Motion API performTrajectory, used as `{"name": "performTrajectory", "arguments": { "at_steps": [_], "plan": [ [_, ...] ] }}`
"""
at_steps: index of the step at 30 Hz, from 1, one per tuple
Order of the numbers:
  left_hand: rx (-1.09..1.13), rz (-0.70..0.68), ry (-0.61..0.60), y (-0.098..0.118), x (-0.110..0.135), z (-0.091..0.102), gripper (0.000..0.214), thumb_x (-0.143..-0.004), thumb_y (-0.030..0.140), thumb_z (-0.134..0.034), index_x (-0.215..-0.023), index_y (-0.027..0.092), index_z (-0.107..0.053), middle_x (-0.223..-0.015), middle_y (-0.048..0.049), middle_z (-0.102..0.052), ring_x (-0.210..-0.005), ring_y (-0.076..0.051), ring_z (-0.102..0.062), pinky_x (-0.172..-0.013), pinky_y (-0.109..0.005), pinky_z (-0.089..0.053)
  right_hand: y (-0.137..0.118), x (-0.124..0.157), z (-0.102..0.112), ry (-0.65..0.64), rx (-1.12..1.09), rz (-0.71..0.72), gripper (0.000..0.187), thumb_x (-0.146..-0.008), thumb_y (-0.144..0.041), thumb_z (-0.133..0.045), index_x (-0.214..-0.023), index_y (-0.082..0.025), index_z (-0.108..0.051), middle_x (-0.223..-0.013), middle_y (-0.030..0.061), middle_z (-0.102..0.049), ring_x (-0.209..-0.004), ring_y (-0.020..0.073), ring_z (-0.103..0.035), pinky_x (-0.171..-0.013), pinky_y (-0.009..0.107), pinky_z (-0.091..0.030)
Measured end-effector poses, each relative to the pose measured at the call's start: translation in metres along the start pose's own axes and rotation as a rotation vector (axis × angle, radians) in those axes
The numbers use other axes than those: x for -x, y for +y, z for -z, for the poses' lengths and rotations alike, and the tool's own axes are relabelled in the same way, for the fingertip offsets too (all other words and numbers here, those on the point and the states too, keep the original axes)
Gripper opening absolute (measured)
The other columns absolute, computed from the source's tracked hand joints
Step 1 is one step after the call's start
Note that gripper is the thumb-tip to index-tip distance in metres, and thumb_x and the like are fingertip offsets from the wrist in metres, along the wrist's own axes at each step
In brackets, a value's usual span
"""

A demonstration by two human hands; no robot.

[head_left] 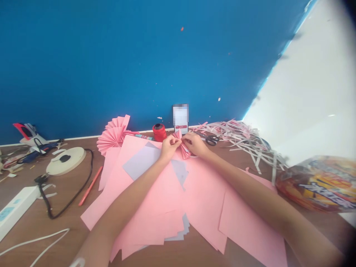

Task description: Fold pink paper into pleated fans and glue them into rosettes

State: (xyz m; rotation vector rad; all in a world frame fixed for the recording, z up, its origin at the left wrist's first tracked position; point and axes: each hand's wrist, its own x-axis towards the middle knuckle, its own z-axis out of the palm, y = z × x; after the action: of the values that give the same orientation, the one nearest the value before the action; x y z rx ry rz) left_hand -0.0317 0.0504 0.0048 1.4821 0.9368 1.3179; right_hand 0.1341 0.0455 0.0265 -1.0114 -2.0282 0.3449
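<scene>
A narrow strip of pleated pink paper (181, 146) is pinched between my left hand (169, 147) and my right hand (196, 144), its folds bunched at the middle. Beneath my forearms lies a loose spread of pink paper sheets (155, 202), with a pale lilac sheet (141, 161) among them. Just beyond my left hand stands a spool of red thread (159, 132). Black-handled scissors (211, 139) lie past my right hand, apart from it. A finished pink paper fan (112, 134) rests at the far left of the sheets.
A blue wall (139, 63) rises behind the wooden table (52, 226). A phone (180, 118) leans against it. Paper strips (239, 137) pile up at right beside a printed plastic bag (317, 183). At left lie a pink marker (90, 190), a corded round device (66, 160) and a power strip (16, 207).
</scene>
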Motion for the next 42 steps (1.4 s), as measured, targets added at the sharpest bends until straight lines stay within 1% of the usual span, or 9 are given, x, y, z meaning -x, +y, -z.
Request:
{"name": "performTrajectory", "arguments": {
  "at_steps": [5, 8, 12, 21, 25, 28, 33, 38, 42],
  "plan": [
    [0.041, -0.005, 0.006, 0.0001, 0.0003, 0.0, 0.039, -0.072, 0.029, -0.069, -0.066, 0.021, -0.031, -0.082, -0.003, -0.069, -0.083, -0.016, -0.064, -0.084, -0.033, -0.046, -0.0015, 0.0011, -0.002, 0.031, -0.078, -0.081, 0.016, -0.081, -0.01, -0.051, -0.085, -0.017, -0.065, -0.082, 0.0046, -0.066, -0.072, 0.0157, -0.059, -0.068, 0.026, -0.043],
    [0.051, 0.004, 0.003, -0.0007, -0.0003, 0.0004, 0.039, -0.072, 0.03, -0.07, -0.066, 0.02, -0.032, -0.082, -0.0024, -0.069, -0.082, -0.016, -0.064, -0.084, -0.033, -0.046, -0.0012, 0.0013, -0.0019, 0.044, -0.064, -0.081, 0.015, -0.08, -0.01, -0.052, -0.08, -0.017, -0.065, -0.079, 0.0044, -0.065, -0.07, 0.0157, -0.057, -0.067, 0.026, -0.043],
    [0.05, 0.004, 0.007, -0.0005, -0.0006, 0.0007, 0.037, -0.072, 0.03, -0.07, -0.067, 0.02, -0.035, -0.083, -0.0026, -0.069, -0.083, -0.015, -0.064, -0.086, -0.033, -0.046, 0.0008, 0.001, -0.0017, 0.065, -0.073, -0.073, 0.019, -0.079, -0.009, -0.053, -0.079, -0.018, -0.07, -0.079, 0.0046, -0.066, -0.073, 0.0164, -0.058, -0.07, 0.027, -0.044],
    [0.061, 0.026, 0.039, -0.0001, -0.0009, 0.0005, 0.036, -0.071, 0.031, -0.071, -0.066, 0.02, -0.037, -0.084, -0.0032, -0.069, -0.084, -0.016, -0.064, -0.087, -0.034, -0.046, 0.003, 0.0, -0.003, 0.017, -0.149, -0.124, 0.02, -0.077, -0.01, -0.055, -0.079, -0.018, -0.073, -0.08, 0.0045, -0.068, -0.074, 0.0155, -0.061, -0.072, 0.027, -0.045],
    [0.046, 0.024, 0.049, 0.0011, -0.0007, 0.0, 0.034, -0.071, 0.028, -0.07, -0.065, 0.019, -0.037, -0.081, -0.0021, -0.067, -0.083, -0.015, -0.063, -0.085, -0.032, -0.046, 0.0001, 0.0002, -0.0037, 0.021, -0.204, -0.174, 0.015, -0.077, -0.013, -0.055, -0.08, -0.017, -0.069, -0.079, 0.0038, -0.068, -0.071, 0.0156, -0.061, -0.069, 0.027, -0.045],
    [0.009, 0.025, 0.068, 0.0037, -0.0005, -0.0009, 0.033, -0.072, 0.026, -0.068, -0.065, 0.019, -0.037, -0.08, -0.0012, -0.065, -0.082, -0.015, -0.062, -0.085, -0.031, -0.046, 0.0, 0.0007, -0.0052, 0.051, -0.234, -0.181, 0.011, -0.078, -0.014, -0.053, -0.081, -0.017, -0.063, -0.076, 0.0026, -0.066, -0.069, 0.0155, -0.06, -0.068, 0.027, -0.046],
    [-0.031, -0.02, 0.057, 0.0054, -0.0003, -0.0012, 0.029, -0.074, 0.025, -0.066, -0.065, 0.019, -0.039, -0.083, -0.0023, -0.065, -0.084, -0.015, -0.061, -0.085, -0.031, -0.046, 0.002, 0.0007, -0.006, 0.105, -0.212, -0.199, 0.01, -0.077, -0.012, -0.048, -0.082, -0.02, -0.052, -0.074, 0.0011, -0.061, -0.067, 0.016, -0.058, -0.068, 0.028, -0.045],
    [-0.029, -0.061, 0.038, 0.0057, 0.0009, -0.0018, 0.027, -0.074, 0.025, -0.066, -0.065, 0.019, -0.04, -0.084, -0.003, -0.065, -0.085, -0.015, -0.061, -0.085, -0.03, -0.045, 0.0, 0.0013, -0.0062, 0.103, -0.219, -0.163, 0.011, -0.08, -0.011, -0.043, -0.08, -0.021, -0.046, -0.075, 0.0027, -0.062, -0.071, 0.0178, -0.06, -0.071, 0.031, -0.046],
    [-0.049, -0.074, 0.055, 0.0066, 0.0018, -0.0028, 0.027, -0.075, 0.026, -0.065, -0.066, 0.019, -0.041, -0.082, -0.0024, -0.064, -0.082, -0.015, -0.061, -0.082, -0.03, -0.046, -0.0004, 0.0025, -0.009, 0.078, -0.289, -0.233, 0.011, -0.082, -0.013, -0.043, -0.088, -0.022, -0.046, -0.072, 0.0013, -0.062, -0.068, 0.0172, -0.061, -0.069, 0.03, -0.048]
  ]
}}
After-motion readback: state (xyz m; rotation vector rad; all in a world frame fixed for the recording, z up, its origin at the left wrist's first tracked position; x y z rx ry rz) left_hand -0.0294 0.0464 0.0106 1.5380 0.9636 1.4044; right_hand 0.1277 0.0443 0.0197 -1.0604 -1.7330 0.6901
